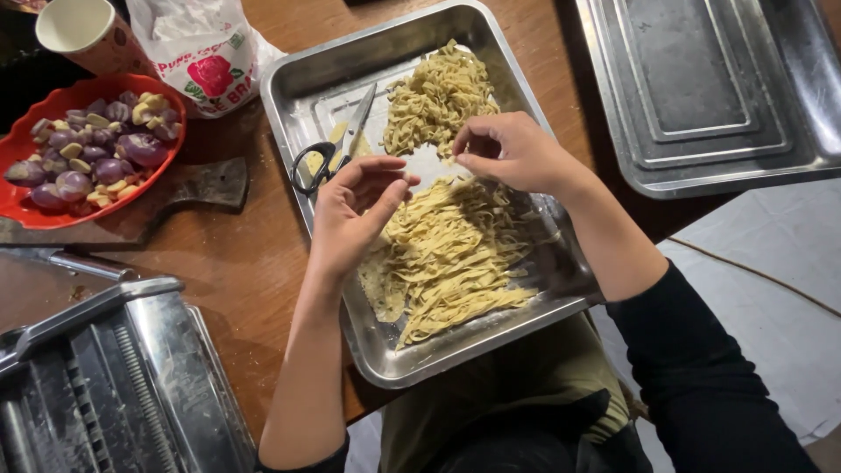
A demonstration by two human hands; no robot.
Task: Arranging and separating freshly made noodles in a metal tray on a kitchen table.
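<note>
A steel tray (302,109) on the wooden table holds two heaps of pale yellow cut noodles: a loose pile (434,96) at the far end and a flatter mass of strips (455,254) at the near end. My left hand (350,215) hovers over the near heap, fingers curled with thumb and fingertips close together. My right hand (508,153) is above the gap between the heaps, fingertips pinched; whether a strand lies between them is too small to tell. Black-handled scissors (337,144) lie in the tray's left part, beside my left hand.
A red bowl (26,201) of purple and yellow pieces rests on a dark cutting board (206,188) at left. Behind it stand a paper cup (83,35) and a white bag (206,52). A metal pasta machine (114,385) fills the lower left. Stacked steel trays (701,88) sit at upper right.
</note>
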